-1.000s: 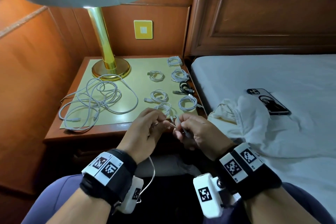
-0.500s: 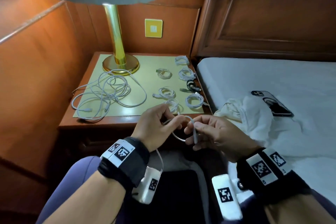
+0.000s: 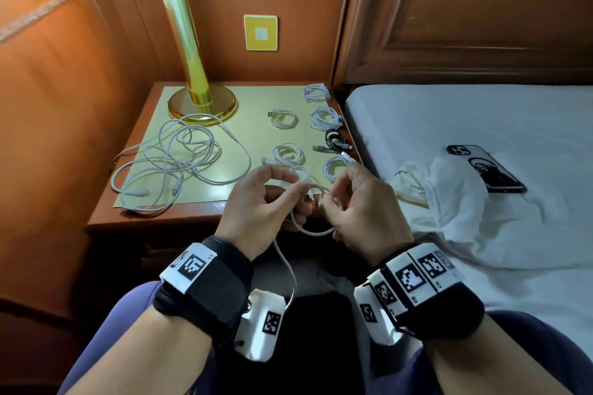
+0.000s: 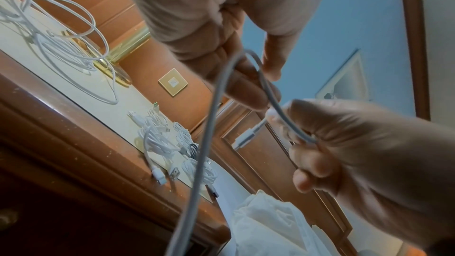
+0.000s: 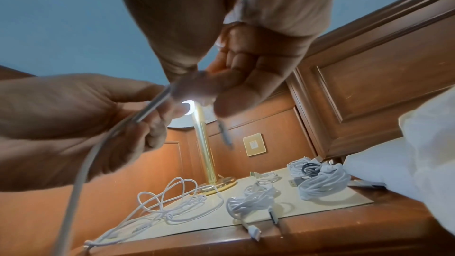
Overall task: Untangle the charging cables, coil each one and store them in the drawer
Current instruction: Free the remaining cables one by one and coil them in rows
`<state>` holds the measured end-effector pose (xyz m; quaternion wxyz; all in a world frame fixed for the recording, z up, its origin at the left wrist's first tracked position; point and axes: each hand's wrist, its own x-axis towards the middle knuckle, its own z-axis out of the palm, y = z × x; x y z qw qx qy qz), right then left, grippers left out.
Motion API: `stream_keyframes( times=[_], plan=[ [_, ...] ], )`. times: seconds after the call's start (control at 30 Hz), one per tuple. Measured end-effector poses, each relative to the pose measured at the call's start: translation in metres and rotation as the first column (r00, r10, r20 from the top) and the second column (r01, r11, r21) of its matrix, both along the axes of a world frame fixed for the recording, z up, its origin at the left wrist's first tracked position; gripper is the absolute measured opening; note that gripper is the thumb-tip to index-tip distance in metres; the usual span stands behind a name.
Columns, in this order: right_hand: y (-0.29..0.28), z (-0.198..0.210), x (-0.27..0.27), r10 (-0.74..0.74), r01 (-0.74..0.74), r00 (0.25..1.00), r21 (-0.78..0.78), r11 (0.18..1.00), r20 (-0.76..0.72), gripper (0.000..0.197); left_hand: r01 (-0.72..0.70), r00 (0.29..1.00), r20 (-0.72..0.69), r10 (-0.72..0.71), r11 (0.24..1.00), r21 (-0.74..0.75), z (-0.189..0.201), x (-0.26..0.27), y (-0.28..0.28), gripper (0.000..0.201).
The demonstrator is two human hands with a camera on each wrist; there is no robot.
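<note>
1. Now the left hand (image 3: 263,202) is pinching a thin white charging cable (image 3: 316,232) and the right hand (image 3: 359,202) is pinching its first loop, in front of the brown wooden desk (image 3: 154,221).
2. Seemingly, coiling is under way; next, more slack needs winding on.
3. Beside the brass lamp base (image 3: 202,104) a loose tangle of white cables (image 3: 173,163) is waiting; small coiled cables (image 3: 287,154) are lying to its right.

Left hand (image 3: 256,202): fingers curled, pinching a white cable (image 3: 316,231).
Right hand (image 3: 362,205): fingers curled, gripping the same cable's loop.
Wrists: close together, raised before the lap.
</note>
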<state>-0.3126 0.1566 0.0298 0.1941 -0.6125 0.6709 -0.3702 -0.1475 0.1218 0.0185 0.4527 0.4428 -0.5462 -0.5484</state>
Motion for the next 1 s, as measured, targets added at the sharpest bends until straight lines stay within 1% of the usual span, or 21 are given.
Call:
stream_keyframes(
  times=[0.07, 0.17, 0.2, 0.27, 0.33, 0.4, 0.47, 0.5, 0.53, 0.6, 0.63, 0.67, 0.73, 0.8, 0.87, 0.9, 1.0],
  plan=[
    [-0.005, -0.002, -0.001, -0.032, 0.032, 0.999, -0.013, 0.999, -0.033, 0.017, 0.011, 1.0, 0.021, -0.011, 1.0, -0.02, -0.001, 0.001, 0.0, 0.01],
    [-0.008, -0.004, 0.0, 0.054, -0.054, 0.998, -0.002, 0.999, 0.014, 0.014, 0.007, 1.0, 0.008, -0.007, 1.0, -0.022, -0.003, 0.005, -0.003, 0.009],
    [-0.008, -0.004, 0.001, 0.088, -0.089, 0.995, 0.011, 0.996, 0.048, 0.011, 0.005, 1.0, 0.009, -0.005, 1.0, -0.031, -0.003, 0.007, -0.004, 0.009],
    [-0.008, -0.003, 0.003, 0.121, -0.135, 0.974, 0.064, 0.989, 0.192, 0.008, -0.003, 1.0, 0.018, 0.004, 0.999, -0.054, -0.003, 0.01, -0.007, 0.007],
    [-0.008, -0.001, 0.004, 0.124, -0.186, 0.92, 0.137, 0.973, 0.372, 0.007, -0.017, 1.0, 0.012, 0.018, 0.997, -0.07, -0.002, 0.013, -0.009, 0.007],
    [-0.01, 0.003, 0.004, 0.107, -0.247, 0.85, 0.21, 0.946, 0.515, 0.014, -0.029, 0.999, -0.016, 0.028, 0.996, -0.08, -0.002, 0.015, -0.011, 0.008],
    [-0.011, 0.007, 0.003, 0.08, -0.321, 0.766, 0.271, 0.907, 0.638, 0.024, -0.032, 0.999, -0.04, 0.028, 0.995, -0.095, -0.001, 0.018, -0.012, 0.007],
    [-0.012, 0.009, 0.001, 0.076, -0.363, 0.729, 0.29, 0.886, 0.68, 0.028, -0.03, 0.999, -0.043, 0.026, 0.994, -0.106, -0.001, 0.019, -0.012, 0.006],
    [-0.012, 0.011, 0.0, 0.091, -0.402, 0.709, 0.294, 0.867, 0.7, 0.029, -0.026, 0.999, -0.039, 0.022, 0.993, -0.116, -0.001, 0.02, -0.012, 0.006],
    [-0.011, 0.012, -0.003, 0.16, -0.445, 0.717, 0.269, 0.854, 0.679, 0.026, -0.016, 1.0, -0.009, 0.015, 0.991, -0.132, -0.001, 0.021, -0.012, 0.006],
    [-0.01, 0.013, -0.005, 0.19, -0.435, 0.747, 0.252, 0.864, 0.637, 0.022, -0.013, 1.0, 0.015, 0.016, 0.99, -0.143, -0.002, 0.022, -0.013, 0.007],
    [-0.01, 0.014, -0.006, 0.211, -0.405, 0.797, 0.242, 0.882, 0.566, 0.019, -0.012, 0.999, 0.048, 0.02, 0.986, -0.165, -0.003, 0.023, -0.013, 0.007],
    [-0.01, 0.013, -0.009, 0.226, -0.325, 0.9, 0.229, 0.918, 0.373, 0.015, 0.0, 0.991, 0.129, 0.03, 0.974, -0.227, -0.005, 0.024, -0.015, 0.007],
    [-0.011, 0.009, -0.012, 0.21, -0.249, 0.957, 0.197, 0.948, 0.198, 0.016, 0.01, 0.977, 0.21, 0.048, 0.964, -0.266, -0.007, 0.024, -0.016, 0.005],
    [-0.013, 0.003, -0.013, 0.176, -0.181, 0.983, 0.16, 0.97, 0.048, 0.019, 0.01, 0.953, 0.291, 0.078, 0.957, -0.291, -0.008, 0.023, -0.017, 0.005],
    [-0.014, -0.001, -0.013, 0.149, -0.148, 0.989, 0.143, 0.979, 0.002, 0.02, 0.006, 0.94, 0.327, 0.095, 0.956, -0.294, -0.009, 0.022, -0.017, 0.005],
    [-0.017, -0.006, -0.012, 0.077, -0.071, 0.995, 0.105, 0.992, -0.061, 0.022, -0.02, 0.918, 0.373, 0.13, 0.958, -0.286, -0.011, 0.019, -0.019, 0.004]
  ],
)
